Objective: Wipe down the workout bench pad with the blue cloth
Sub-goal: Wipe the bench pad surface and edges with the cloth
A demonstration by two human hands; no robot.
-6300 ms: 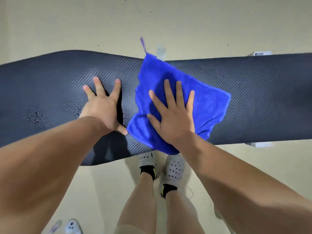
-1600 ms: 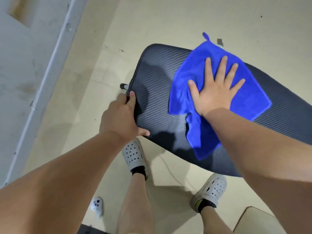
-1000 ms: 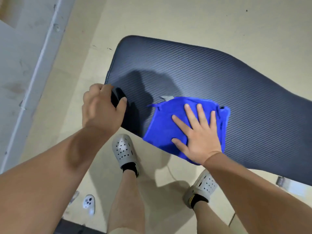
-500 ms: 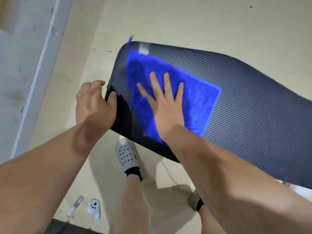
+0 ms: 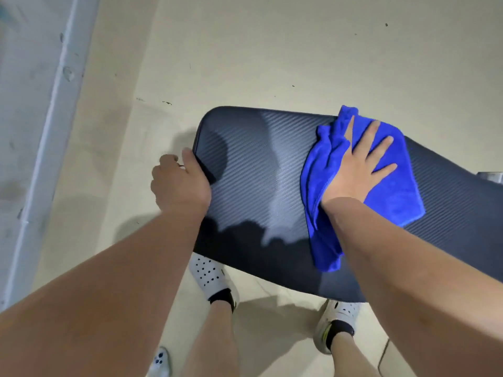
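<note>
Forearms, both bare and both yours, fill the bottom of the view. Between them are your legs, with your white perforated left shoe [image 5: 208, 276] partly tucked beneath the near edge of the dark bench pad [image 5: 261, 170] and your right shoe [image 5: 336, 319] just below that edge. A small white object [image 5: 160, 363] lies on the floor by your left leg; what it is I cannot tell.

Further out, your left hand [image 5: 181, 183] grips the rounded end of the pad, thumb lying along the top edge and fingers curled over the end and out of sight. Well apart from it, your right hand [image 5: 356, 170] lies flat with fingers spread wide, pressing the blue cloth [image 5: 394, 194] onto the pad's ribbed surface.

The cloth sits under and around that palm. It is bunched into folds on the thumb side, and a tail runs back under your wrist toward the near edge. Its far corner reaches the pad's far edge, past your fingertips.

Beyond the pad stretches beige floor [image 5: 272, 50], with a pale wall [image 5: 24, 104] along the left.
</note>
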